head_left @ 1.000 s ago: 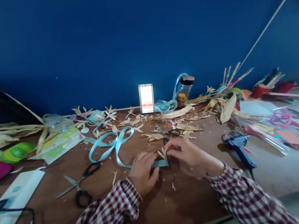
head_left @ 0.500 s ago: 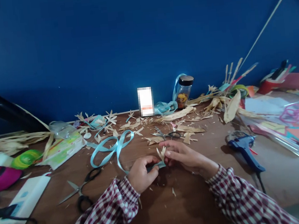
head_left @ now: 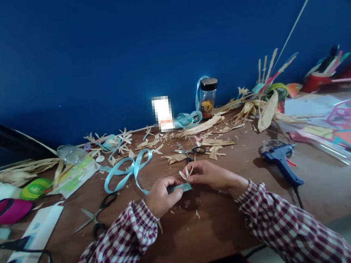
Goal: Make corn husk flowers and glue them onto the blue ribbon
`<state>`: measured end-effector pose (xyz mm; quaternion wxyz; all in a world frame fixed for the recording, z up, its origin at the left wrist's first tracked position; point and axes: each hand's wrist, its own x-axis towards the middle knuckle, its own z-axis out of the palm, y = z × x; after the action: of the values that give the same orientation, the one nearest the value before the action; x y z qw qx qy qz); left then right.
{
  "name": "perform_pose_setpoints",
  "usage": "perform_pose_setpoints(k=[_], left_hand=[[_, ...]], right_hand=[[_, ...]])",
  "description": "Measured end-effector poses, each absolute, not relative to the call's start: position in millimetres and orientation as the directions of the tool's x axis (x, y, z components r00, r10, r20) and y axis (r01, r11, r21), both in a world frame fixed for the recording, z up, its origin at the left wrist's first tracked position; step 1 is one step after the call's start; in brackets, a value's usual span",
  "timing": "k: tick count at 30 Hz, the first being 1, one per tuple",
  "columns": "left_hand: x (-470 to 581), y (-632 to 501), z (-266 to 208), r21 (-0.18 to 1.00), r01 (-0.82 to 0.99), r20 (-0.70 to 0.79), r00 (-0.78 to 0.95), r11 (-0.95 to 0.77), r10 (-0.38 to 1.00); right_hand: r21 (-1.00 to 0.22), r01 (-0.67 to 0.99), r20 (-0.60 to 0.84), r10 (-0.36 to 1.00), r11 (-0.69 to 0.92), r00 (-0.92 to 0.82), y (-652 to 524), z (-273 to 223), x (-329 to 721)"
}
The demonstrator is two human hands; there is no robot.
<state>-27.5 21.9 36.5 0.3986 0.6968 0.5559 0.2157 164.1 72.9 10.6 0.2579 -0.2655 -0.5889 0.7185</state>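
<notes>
My left hand (head_left: 162,196) pinches a light-blue ribbon (head_left: 185,187) between thumb and fingers, and its cut end sticks out to the right. From that hand the rest of the ribbon runs back into loose loops on the table. My right hand (head_left: 211,175) is closed on a small pale flower, apparently of dried corn husk (head_left: 187,173), with its petals tipped to the left. The flower is just above and behind the ribbon's end; whether they touch, I cannot tell. Fingers hide its base. Open black-handled scissors (head_left: 93,216) lie left of my left hand.
Beyond my hands lie a second pair of scissors (head_left: 191,149) and husk scraps (head_left: 202,127). A blue glue gun (head_left: 281,161) rests at right. A black-lidded jar (head_left: 209,100) stands by the wall. At left are a white power strip (head_left: 34,242) and yellow-green tape (head_left: 36,188).
The flower, upright against the ribbon before, is now tilted left in my right hand. More of the ribbon's end shows. The whole view has shifted and tilted slightly.
</notes>
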Motion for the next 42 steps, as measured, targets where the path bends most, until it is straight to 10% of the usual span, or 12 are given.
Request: perform_pose_setpoints(k=[20,29,42], left_hand=[[-19.5,6.2,29.9,0.765,0.624,-0.25,0.061,0.159,0.966],[-18.0,6.6,30.7,0.751,0.637,-0.259,0.045,0.172,0.965],[-13.3,-2.9,17.1,0.603,0.794,0.04,0.069,-0.079,0.997]], right_hand=[[-0.991,0.092,0.005,0.712,0.098,-0.703,73.3,5.0,162.9],[-0.999,0.038,-0.038,0.715,-0.016,-0.698,70.1,5.1,159.4],[-0.992,0.101,0.005,0.802,0.082,-0.598,64.7,-3.4,153.2]])
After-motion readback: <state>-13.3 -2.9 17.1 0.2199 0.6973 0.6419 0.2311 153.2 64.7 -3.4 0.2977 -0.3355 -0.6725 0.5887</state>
